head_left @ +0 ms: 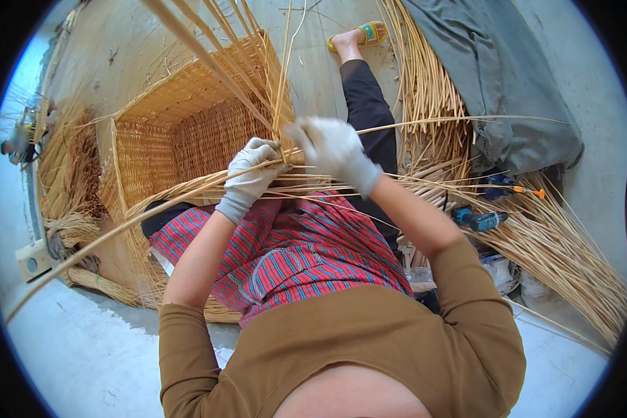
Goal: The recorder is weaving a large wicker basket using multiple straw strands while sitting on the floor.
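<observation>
A rectangular wicker basket (143, 160) lies tipped at my left, its hollow facing me. My left hand (253, 174), in a white glove, closes around wicker rods at the basket's near right corner. One long rod (70, 261) runs out from there to the lower left. My right hand (338, 153), gloved too, is beside the left one at the same corner; its fingers are smeared by motion, so its grip cannot be made out. A thin rod (432, 122) extends rightward from behind it. Several upright rods (188, 42) rise from the corner toward the top left.
A striped red cloth (285, 251) covers my lap. Loose rods (425, 76) lie at the far right beside a grey cloth (508, 76). Another rod bundle (564, 258) lies nearer, with a blue power tool (481, 219) by it. Brown plant bundles (70, 160) stand at the left.
</observation>
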`<state>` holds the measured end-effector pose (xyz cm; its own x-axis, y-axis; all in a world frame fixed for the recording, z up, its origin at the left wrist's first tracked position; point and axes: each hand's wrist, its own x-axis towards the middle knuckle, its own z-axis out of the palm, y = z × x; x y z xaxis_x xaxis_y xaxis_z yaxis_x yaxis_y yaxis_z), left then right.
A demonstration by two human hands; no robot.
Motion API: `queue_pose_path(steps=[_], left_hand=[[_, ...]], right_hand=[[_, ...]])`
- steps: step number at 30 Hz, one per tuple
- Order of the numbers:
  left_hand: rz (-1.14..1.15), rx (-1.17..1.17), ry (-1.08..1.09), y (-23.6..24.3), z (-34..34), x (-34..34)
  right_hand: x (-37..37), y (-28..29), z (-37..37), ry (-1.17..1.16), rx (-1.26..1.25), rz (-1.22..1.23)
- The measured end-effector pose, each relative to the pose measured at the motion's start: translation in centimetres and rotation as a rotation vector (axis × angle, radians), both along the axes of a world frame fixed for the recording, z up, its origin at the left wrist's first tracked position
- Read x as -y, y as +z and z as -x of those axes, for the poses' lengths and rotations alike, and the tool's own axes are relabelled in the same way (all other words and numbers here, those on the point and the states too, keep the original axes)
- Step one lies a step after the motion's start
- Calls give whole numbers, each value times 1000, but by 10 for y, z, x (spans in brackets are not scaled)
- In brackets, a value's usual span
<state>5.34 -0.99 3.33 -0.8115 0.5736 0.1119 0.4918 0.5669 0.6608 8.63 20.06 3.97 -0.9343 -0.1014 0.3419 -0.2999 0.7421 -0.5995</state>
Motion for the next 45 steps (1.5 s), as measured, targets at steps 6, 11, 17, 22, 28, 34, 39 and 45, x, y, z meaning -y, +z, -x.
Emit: queue_pose_path(steps=[6, 11, 17, 22, 28, 34, 39, 45], left_hand=[[-31, 22, -58, -8, 0, -5], [94, -58, -110, 5, -2, 0], [293, -64, -89, 12, -1, -10], [382, 124, -46, 37, 6, -10], [229, 95, -56, 13, 7, -8], [282, -8, -138, 32, 10, -10], [201, 34, -3, 12, -7, -3], [17, -324, 164, -20, -29, 4]], right_hand=[[2, -40, 97, 187, 447, 27], [-25, 8, 96, 420, 429, 783], [29, 34, 99, 207, -244, -103], [14, 60, 125, 740, -275, 179], [-69, 36, 143, 437, 211, 730], [-6, -35, 74, 444, 24, 376], [-3, -53, 78, 336, 511, 100], [0, -12, 9, 275, 453, 259]])
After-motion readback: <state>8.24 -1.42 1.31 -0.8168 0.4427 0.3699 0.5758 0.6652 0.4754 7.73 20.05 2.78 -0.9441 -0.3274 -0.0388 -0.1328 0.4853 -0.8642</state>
